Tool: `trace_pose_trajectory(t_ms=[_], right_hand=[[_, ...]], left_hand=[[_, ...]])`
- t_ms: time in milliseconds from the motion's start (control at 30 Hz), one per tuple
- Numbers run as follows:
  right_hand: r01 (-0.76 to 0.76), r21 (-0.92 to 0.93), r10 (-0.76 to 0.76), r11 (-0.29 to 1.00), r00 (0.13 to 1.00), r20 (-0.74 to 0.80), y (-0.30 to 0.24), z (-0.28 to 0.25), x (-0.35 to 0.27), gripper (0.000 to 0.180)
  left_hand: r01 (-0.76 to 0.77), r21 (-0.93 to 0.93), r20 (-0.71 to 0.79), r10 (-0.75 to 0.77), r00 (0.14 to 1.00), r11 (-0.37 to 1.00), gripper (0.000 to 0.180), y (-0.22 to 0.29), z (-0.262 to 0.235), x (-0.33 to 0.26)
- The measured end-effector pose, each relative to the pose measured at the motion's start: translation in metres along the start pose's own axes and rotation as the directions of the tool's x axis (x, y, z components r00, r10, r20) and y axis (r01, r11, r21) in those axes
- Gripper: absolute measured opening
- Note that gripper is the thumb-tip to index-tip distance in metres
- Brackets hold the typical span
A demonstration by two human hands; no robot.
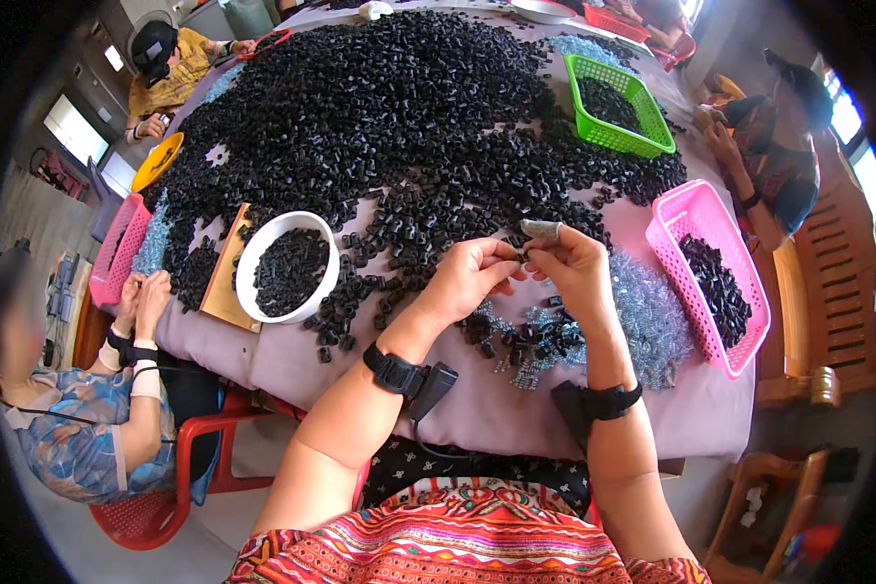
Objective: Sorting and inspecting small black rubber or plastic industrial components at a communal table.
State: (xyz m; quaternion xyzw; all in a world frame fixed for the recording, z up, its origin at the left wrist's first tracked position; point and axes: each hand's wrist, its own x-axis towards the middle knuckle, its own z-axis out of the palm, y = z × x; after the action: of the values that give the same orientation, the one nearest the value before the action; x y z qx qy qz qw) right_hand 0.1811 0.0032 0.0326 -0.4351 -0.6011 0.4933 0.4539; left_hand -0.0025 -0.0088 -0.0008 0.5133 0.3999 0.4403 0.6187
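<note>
My left hand (465,279) and my right hand (576,275) meet over the near part of the table, both with fingers pinched together. Between their fingertips is a small black plastic part (520,255), mostly hidden by the fingers. A grey cover (541,230) wraps the tip of one right-hand finger. Below the hands lie loose black parts (530,341) mixed with clear bluish small pieces. A larger pile of these clear bluish pieces (649,321) spreads beside my right wrist. The big heap of black parts (360,107) rises just beyond my hands.
A white bowl (247,274) of black pieces stands left on a wooden board (221,277). At right are a pink basket (664,229) and a green basket (594,131), both holding black pieces. Several people sit around the cloth-covered table (292,365); a red chair (180,477) is at left.
</note>
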Motion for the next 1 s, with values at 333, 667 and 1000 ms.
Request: trace_pose_trajectory(t_ms=[333,667,1000], right_hand=[[0.051,-0.242,-0.059,0.969,0.998,-0.024,-0.009,0.008,-0.008,0.015],[0.246,-0.482,-0.268,0.841,0.963,0.023,-0.018,0.017,-0.013,0.005],[0.288,-0.598,-0.289,0.748,0.952,0.096,-0.008,0.022,-0.011,0.041]], left_hand=[[-0.075,0.157,0.038,0.07,0.997,0.985,0.016,0.004,0.003,-0.002],[-0.075,0.1,0.047,0.07,0.996,0.992,0.014,0.002,0.001,-0.001],[-0.072,-0.151,-0.063,0.063,0.996,0.986,0.016,0.006,0.007,-0.001]])
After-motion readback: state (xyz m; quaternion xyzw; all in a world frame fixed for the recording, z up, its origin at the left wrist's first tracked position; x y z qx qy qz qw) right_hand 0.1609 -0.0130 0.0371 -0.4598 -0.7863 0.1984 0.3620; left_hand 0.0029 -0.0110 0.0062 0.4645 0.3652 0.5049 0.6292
